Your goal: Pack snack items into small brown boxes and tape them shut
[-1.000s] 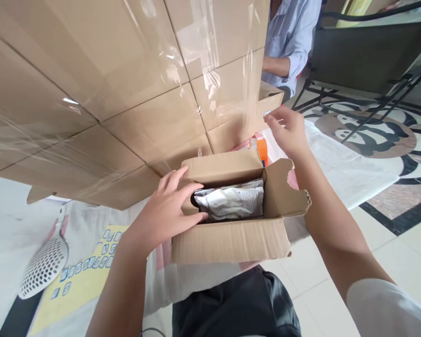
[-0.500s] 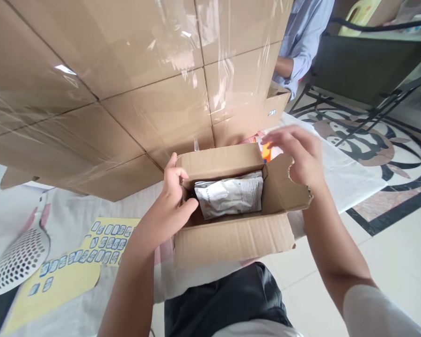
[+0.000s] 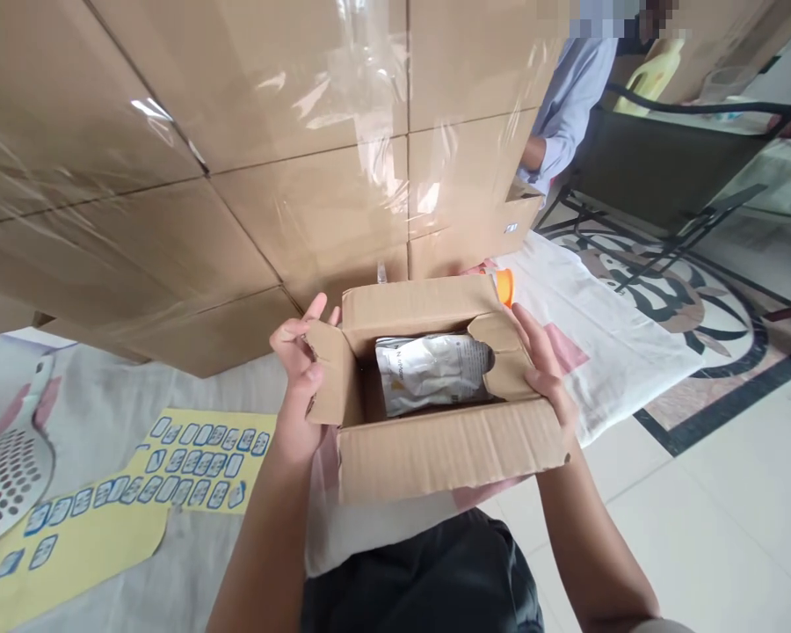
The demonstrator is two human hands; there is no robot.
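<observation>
Fingers (image 3: 290,338) of the left hand (image 3: 298,378) pinch the left flap (image 3: 328,387) of the open cardboard box (image 3: 448,453), which sits on the white cloth (image 3: 606,325) just before the wrapped cartons (image 3: 237,176), while the right hand (image 3: 541,374), its fingers pressed together, lies flat against the right flap (image 3: 504,360) beside the silver pouch (image 3: 428,369) inside.

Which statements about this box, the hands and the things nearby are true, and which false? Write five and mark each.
1. A silver pouch lies inside the open box. True.
2. The left hand grips the left flap. True.
3. The right hand rests on the floor. False: it touches the right flap.
4. The box is taped shut. False: its flaps are open.
5. A yellow sheet lies left of the box. True.
</observation>
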